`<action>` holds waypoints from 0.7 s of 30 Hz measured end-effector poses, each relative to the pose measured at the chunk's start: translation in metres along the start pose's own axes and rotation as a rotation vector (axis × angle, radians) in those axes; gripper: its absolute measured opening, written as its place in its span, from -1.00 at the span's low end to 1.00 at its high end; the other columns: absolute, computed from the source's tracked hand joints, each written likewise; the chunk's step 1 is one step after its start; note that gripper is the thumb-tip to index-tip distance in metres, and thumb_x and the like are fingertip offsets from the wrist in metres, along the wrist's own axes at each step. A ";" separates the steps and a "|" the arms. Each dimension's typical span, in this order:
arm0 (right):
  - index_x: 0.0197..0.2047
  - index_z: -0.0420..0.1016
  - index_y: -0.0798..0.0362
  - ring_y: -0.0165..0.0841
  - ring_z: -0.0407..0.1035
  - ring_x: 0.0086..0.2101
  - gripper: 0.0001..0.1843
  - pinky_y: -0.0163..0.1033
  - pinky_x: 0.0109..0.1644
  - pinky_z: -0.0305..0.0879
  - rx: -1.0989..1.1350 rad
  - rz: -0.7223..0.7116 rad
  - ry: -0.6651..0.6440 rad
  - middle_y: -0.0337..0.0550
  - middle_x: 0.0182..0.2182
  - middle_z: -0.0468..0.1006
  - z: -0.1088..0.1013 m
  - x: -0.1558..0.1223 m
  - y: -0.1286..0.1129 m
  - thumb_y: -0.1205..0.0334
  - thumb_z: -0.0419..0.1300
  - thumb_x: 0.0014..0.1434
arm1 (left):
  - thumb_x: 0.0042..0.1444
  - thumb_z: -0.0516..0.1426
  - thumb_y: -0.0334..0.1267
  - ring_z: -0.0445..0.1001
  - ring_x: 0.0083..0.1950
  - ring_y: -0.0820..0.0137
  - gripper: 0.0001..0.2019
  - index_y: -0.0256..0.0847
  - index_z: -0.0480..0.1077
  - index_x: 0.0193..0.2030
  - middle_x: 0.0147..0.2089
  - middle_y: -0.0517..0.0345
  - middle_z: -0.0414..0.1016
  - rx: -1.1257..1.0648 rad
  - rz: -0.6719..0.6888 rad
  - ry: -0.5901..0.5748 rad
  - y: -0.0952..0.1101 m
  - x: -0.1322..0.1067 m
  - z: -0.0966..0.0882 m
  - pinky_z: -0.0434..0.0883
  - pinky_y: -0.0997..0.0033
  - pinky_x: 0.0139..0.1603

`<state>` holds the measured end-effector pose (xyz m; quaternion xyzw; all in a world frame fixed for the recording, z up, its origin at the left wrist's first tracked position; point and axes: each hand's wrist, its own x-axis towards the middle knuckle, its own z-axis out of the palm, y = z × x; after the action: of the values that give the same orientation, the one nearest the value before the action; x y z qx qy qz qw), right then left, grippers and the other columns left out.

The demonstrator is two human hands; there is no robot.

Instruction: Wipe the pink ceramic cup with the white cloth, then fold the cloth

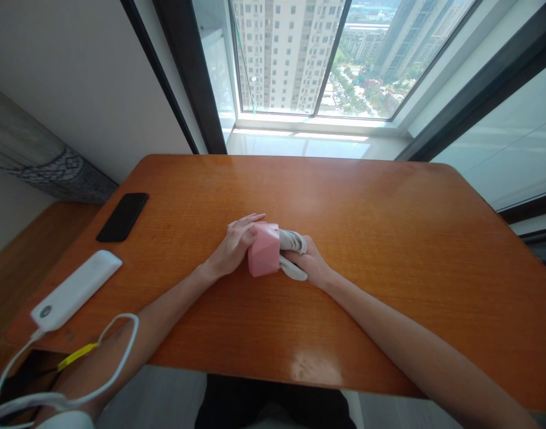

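A small pink box (264, 253) with angled faces is held just over the middle of the wooden table, or rests on it; I cannot tell which. My left hand (237, 241) grips its left side, with the thumb on the near face and fingers reaching over the top. At the box's right end, a white bundle that looks like a coiled cable (292, 241) sticks out. My right hand (311, 262) is closed around this bundle, and a flat white end shows below it. How far the bundle reaches inside the box is hidden.
On the table (366, 226) at the left lie a black phone (122, 217) and a white power bank (76, 290). A white cable (132, 342) with a yellow tag (77, 356) loops over my left forearm. A window (317, 59) stands beyond the far edge.
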<state>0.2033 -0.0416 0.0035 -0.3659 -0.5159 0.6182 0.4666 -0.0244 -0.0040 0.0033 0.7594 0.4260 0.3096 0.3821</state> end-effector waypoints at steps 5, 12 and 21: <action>-0.37 0.66 0.05 -0.37 0.40 -0.42 -0.94 -0.26 -0.26 0.40 -0.013 -0.007 -0.017 -0.27 -0.45 0.61 0.001 -0.001 -0.003 0.26 0.37 0.03 | 0.56 -0.22 0.37 0.25 0.67 -0.06 -0.22 -0.08 0.27 0.62 0.64 -0.16 0.32 -0.028 0.249 0.136 -0.016 -0.006 0.004 0.07 -0.24 0.71; -0.35 0.66 0.05 -0.35 0.40 -0.38 -0.91 -0.24 -0.23 0.41 -0.025 -0.010 -0.012 -0.26 -0.41 0.61 0.000 0.000 -0.005 0.24 0.35 0.02 | 0.48 0.06 0.31 0.38 0.57 -0.12 -0.21 -0.08 0.12 0.67 0.57 -0.34 0.35 0.327 0.841 0.040 -0.021 -0.001 -0.019 0.35 -0.27 0.57; -0.38 0.61 0.05 -0.39 0.34 -0.41 -0.95 -0.27 -0.26 0.37 -0.021 -0.024 -0.023 -0.28 -0.44 0.56 0.000 0.000 -0.003 0.27 0.35 0.04 | 0.16 0.46 0.23 0.38 0.59 -0.20 0.02 -0.04 0.12 0.61 0.53 -0.34 0.40 0.502 0.967 0.071 -0.015 -0.001 -0.013 0.51 -0.34 0.48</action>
<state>0.2042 -0.0410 0.0066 -0.3573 -0.5321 0.6112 0.4643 -0.0413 0.0044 -0.0024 0.9256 0.1018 0.3643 -0.0115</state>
